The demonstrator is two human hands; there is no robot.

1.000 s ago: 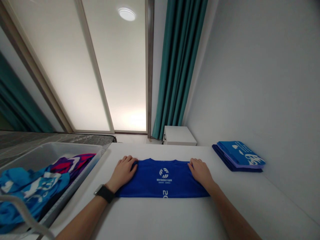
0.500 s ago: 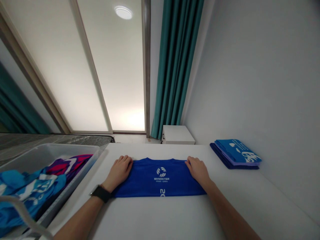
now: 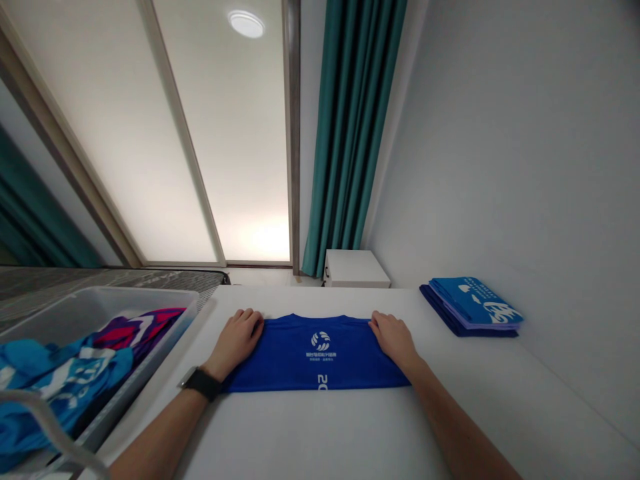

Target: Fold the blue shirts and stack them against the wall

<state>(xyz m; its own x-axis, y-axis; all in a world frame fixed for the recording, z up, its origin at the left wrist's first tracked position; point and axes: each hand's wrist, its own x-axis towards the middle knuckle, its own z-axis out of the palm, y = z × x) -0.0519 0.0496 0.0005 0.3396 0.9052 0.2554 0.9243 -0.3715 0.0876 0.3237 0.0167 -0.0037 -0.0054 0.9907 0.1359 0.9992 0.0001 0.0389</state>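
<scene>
One second on, little has changed: the left hand [image 3: 237,342] and right hand [image 3: 395,339] curl at the far corners of the folded blue shirt [image 3: 290,357], flat near the far edge of the counter [image 3: 320,437]; whether they pinch cloth I cannot tell. The fold looks settled.

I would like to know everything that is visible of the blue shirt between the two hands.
The blue shirt is deep blue and looks like thin, smooth fabric. It lies nearly flat on the white table, as a wide, low shape with a straight near edge. It bears a round white emblem with small white lettering below, and white characters cut off at the near edge. The left hand touches its far left corner, the right hand its far right one.
</scene>
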